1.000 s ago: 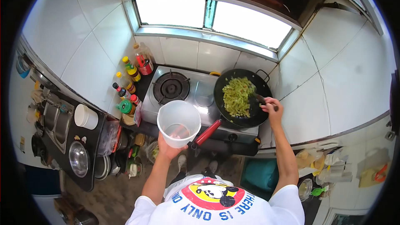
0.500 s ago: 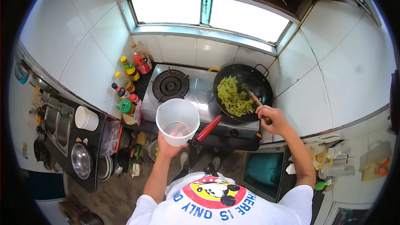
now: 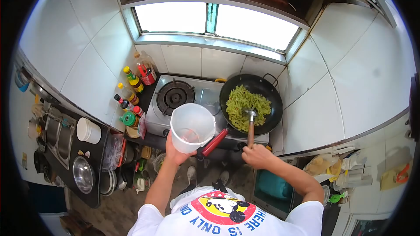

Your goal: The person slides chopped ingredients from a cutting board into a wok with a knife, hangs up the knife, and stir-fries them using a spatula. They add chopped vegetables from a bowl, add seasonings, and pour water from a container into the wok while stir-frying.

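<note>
My left hand (image 3: pixel 178 152) is wrapped round the lower side of a translucent plastic container (image 3: pixel 192 124), tilted so that I look into its mouth; no food shows inside. In my right hand (image 3: pixel 259 155) is the wooden handle of a spatula (image 3: pixel 250 133), whose metal head reaches into chopped green vegetables (image 3: pixel 245 105). These lie spread in a black wok (image 3: pixel 273 120) on the right side of the stove. The wok's red handle (image 3: pixel 214 143) points toward me, beside the container, with no hand on it.
A bare burner (image 3: pixel 175 97) occupies the stove's left side. Several seasoning bottles (image 3: pixel 132 80) line the left wall. Farther left are a white tub (image 3: pixel 89 131), a metal bowl (image 3: pixel 83 175) and a sink (image 3: pixel 64 142). Tiled walls close in the stove.
My right hand has moved left and toward me, bringing the spatula to the wok's near middle. The vegetables are more spread out. The container in my left hand has shifted slightly right.
</note>
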Tool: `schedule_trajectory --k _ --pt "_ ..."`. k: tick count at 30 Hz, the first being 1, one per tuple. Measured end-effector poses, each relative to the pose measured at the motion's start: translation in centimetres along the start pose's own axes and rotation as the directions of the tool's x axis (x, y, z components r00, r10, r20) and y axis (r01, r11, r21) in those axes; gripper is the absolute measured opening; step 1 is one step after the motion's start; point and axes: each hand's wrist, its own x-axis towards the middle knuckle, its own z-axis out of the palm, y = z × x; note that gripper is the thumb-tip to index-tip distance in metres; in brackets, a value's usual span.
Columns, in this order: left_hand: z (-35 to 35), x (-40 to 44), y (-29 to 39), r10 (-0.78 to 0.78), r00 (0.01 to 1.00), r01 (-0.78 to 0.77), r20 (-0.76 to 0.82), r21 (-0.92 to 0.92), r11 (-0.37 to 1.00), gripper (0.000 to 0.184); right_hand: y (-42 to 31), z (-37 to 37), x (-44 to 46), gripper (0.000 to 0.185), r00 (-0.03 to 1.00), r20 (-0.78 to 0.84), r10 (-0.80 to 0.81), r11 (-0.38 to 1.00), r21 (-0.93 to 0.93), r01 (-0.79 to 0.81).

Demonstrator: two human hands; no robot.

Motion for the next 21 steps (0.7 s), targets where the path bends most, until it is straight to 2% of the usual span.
schedule_trajectory --k 2,4,5,6,9,11,12,15,19,21 --pt "1.0 0.3 0.3 0.015 1.000 -0.016 0.014 0.033 0.999 0.066 -0.8 -1.1 -0.4 0.022 0.999 -0.035 0.019 0.998 0.068 -0.017" --pt "2.0 1.0 0.6 0.028 0.999 -0.031 0.035 0.066 0.997 0.065 0.4 -2.1 -1.1 0.020 0.930 -0.294 0.223 0.953 0.268 -0.144" --pt "2.4 1.4 0.6 0.022 0.999 -0.024 0.026 0.078 0.997 0.065 1.1 -2.2 -1.7 0.019 0.855 -0.398 0.333 0.910 0.371 -0.182" --pt "2.8 1.9 0.8 0.016 1.000 -0.018 0.018 0.091 0.996 0.065 1.5 -1.4 -2.5 0.019 0.785 -0.371 0.496 0.810 0.523 -0.265" --pt "4.2 3.2 1.2 0.014 0.999 -0.021 0.046 0.158 0.987 0.062 2.0 -0.1 -4.4 0.019 0.390 -0.611 0.689 0.720 0.639 -0.271" --pt "5.2 4.3 1.5 0.023 0.998 -0.036 0.063 0.210 0.977 0.060 0.3 -0.2 -5.1 0.014 0.092 -0.418 0.904 0.411 0.908 0.086" --pt "5.6 5.0 1.5 0.032 0.998 -0.045 0.063 0.232 0.972 0.059 -0.6 -0.4 -5.5 0.012 -0.010 -0.247 0.969 0.238 0.924 0.301" --pt "6.2 7.4 1.8 0.079 0.996 -0.087 0.038 0.350 0.933 0.056 -2.3 -0.1 -6.6 0.009 0.001 -0.178 0.984 0.152 0.843 0.516" --pt "7.5 10.8 2.5 0.125 0.990 -0.144 0.071 0.529 0.836 0.053 -4.1 0.1 -5.6 0.011 0.031 -0.194 0.981 0.146 0.825 0.546" --pt "8.2 12.3 2.8 0.168 0.985 -0.156 0.038 0.610 0.777 0.054 -4.3 0.0 -5.2 0.010 0.028 -0.176 0.984 0.132 0.824 0.550"
